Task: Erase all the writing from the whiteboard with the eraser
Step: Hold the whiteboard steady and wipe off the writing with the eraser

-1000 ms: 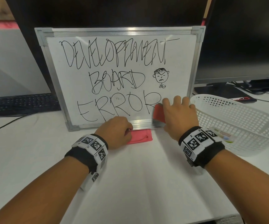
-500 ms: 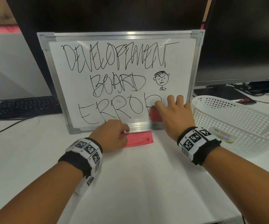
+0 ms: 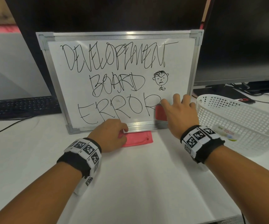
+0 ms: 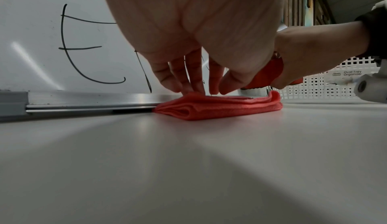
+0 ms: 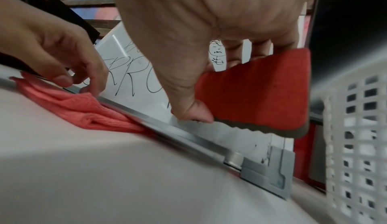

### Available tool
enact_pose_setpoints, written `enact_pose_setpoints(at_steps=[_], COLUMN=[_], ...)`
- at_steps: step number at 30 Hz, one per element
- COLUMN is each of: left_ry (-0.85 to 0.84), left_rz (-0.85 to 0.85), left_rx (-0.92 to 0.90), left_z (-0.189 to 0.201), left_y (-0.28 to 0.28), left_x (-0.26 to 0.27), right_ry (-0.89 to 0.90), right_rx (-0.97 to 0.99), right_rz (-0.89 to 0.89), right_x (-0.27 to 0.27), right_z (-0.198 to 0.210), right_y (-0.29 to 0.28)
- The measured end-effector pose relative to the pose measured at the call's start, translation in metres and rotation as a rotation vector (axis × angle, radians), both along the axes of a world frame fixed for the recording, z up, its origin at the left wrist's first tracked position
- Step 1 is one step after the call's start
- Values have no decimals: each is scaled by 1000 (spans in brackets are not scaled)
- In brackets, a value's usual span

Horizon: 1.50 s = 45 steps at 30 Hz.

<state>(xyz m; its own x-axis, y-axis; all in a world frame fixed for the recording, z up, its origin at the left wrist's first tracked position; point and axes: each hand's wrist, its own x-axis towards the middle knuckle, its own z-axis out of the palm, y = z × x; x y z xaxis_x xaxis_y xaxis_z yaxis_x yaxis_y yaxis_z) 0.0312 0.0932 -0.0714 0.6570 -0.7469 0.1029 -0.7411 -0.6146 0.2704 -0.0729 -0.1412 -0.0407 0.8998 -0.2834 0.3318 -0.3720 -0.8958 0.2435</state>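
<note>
The whiteboard (image 3: 179, 62) leans upright against a dark monitor and carries "DEVELOPMENT BOARD ERROR" and a small face doodle in black marker. My right hand (image 3: 181, 113) grips the red eraser (image 3: 160, 113) and presses it on the board's lower right, over the last R. In the right wrist view the eraser (image 5: 257, 98) sits between thumb and fingers, its dark felt side toward the whiteboard (image 5: 146, 101). My left hand (image 3: 110, 134) is curled at the bottom frame. Its fingertips and thumb pinch the top of a folded pink cloth (image 4: 220, 107).
A white perforated basket (image 3: 243, 120) stands just right of the board, close to my right wrist. A black keyboard (image 3: 24, 107) and its cable lie at the left. A second monitor (image 3: 243, 46) rises at the back right. White table surface (image 3: 138, 183) stretches in front.
My right hand has slid the eraser slightly up the board across the last R of ERROR. My left hand has stayed on the pink cloth.
</note>
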Motion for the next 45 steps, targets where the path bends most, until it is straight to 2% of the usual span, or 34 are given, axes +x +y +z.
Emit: enact_pose_setpoints(at_steps=[3, 9, 17, 25, 31, 37, 45], left_ry=[-2, 7, 29, -14, 2, 6, -19], left_rz=[0, 12, 27, 26, 30, 32, 26], left_rx=[-7, -20, -23, -28, -28, -47, -75], left_z=[0, -1, 1, 2, 4, 5, 5], left_y=[0, 0, 1, 2, 3, 5, 6], left_x=[0, 1, -1, -2, -3, -3, -3], right_ry=[7, 57, 39, 23, 29, 36, -57], right_rx=[9, 45, 14, 67, 75, 171, 14], right_rz=[11, -129, -11, -55, 97, 87, 239], right_x=[1, -10, 1, 1, 12, 9, 21], right_z=[-1, 4, -4, -5, -10, -4, -12], right_y=[0, -18, -4, -22, -2, -5, 6])
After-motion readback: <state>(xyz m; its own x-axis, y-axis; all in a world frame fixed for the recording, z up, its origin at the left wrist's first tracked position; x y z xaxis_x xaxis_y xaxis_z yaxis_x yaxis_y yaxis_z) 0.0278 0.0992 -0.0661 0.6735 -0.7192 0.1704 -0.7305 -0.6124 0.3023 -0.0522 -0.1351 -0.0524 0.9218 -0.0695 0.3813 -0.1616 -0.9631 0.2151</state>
